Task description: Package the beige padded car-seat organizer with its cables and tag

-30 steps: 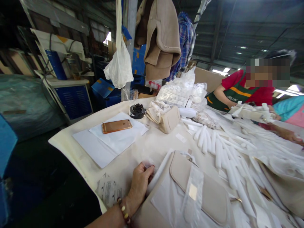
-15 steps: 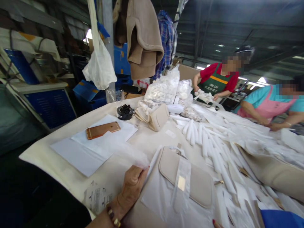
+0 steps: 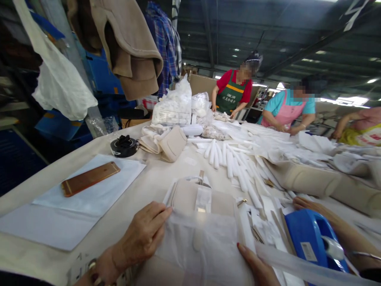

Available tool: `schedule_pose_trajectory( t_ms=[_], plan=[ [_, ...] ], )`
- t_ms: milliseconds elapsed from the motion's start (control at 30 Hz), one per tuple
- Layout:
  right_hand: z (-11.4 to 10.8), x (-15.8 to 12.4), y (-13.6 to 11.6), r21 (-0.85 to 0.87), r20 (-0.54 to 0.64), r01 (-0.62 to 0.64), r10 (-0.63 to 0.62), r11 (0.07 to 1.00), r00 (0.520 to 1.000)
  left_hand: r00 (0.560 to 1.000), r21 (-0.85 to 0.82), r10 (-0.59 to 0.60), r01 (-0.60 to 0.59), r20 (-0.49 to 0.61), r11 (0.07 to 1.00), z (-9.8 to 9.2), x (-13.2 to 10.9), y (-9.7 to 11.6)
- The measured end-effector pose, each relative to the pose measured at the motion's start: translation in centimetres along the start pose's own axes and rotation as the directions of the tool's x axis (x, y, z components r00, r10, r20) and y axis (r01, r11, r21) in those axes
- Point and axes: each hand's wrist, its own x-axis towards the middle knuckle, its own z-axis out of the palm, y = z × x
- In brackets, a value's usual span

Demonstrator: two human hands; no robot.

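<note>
A beige bag point(image 3: 184, 196) with a front flap lies in front of me, its strap wrapped in white. A translucent white wrapping sheet point(image 3: 214, 234) lies across its front, over the lower flap. At the bag's left edge, my left hand point(image 3: 145, 230) is closed, pinching the sheet between thumb and fingers. My right hand point(image 3: 258, 268), partly cut off by the bottom edge, has a red-nailed digit at the sheet's right edge and appears to grip it; its other fingers are hidden. Beside it runs a translucent strip point(image 3: 294, 264).
Another person's hand point(image 3: 309, 204) reaches past a blue tape dispenser point(image 3: 306, 230) at right. A phone point(image 3: 91, 178) rests on white sheets point(image 3: 65, 226) at left. White wrapped strips point(image 3: 235, 159), a black roll point(image 3: 124, 146) and beige pieces point(image 3: 172, 143) lie farther back. Several co-workers stand beyond.
The sheet has come from the bag's left side to lie over its front. My right hand shows more, at the sheet's right edge. Another person's arm has appeared; the view has turned right.
</note>
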Motion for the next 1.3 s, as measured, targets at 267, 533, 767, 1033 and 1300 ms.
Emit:
schedule_pose_trajectory(
  t_ms=[267, 533, 767, 1033, 1300],
  plan=[
    [0.9, -1.3, -1.0, 0.086, 0.117, 0.067, -0.077, 0.994, 0.990, 0.971, 0.223, 0.112, -0.160, 0.211, 0.962, -0.2, 2.2, 3.1],
    [1.2, -1.4, -1.1, 0.098, 0.117, 0.089, -0.101, 0.991, 0.988, 0.766, 0.348, -0.033, -0.253, 0.641, 0.903, -0.4, 5.5, 5.2],
    [1.3, -1.4, -1.0, 0.113, 0.109, 0.147, -0.159, 0.983, 0.981, 0.668, 0.417, 0.052, -0.522, 0.742, 0.744, 1.9, 5.9, 5.6],
    [1.3, -1.0, -0.6, -0.055, 0.022, 0.331, -0.330, 0.942, 0.944, 0.818, 0.435, 0.070, -0.374, 0.571, 0.819, 2.7, 6.2, 5.9],
    [1.3, -1.1, 0.1, -0.516, -0.097, 0.403, -0.519, 0.756, 0.849, 0.878, 0.418, 0.048, -0.274, 0.476, 0.866, 3.3, 5.2, 6.2]
  ],
)
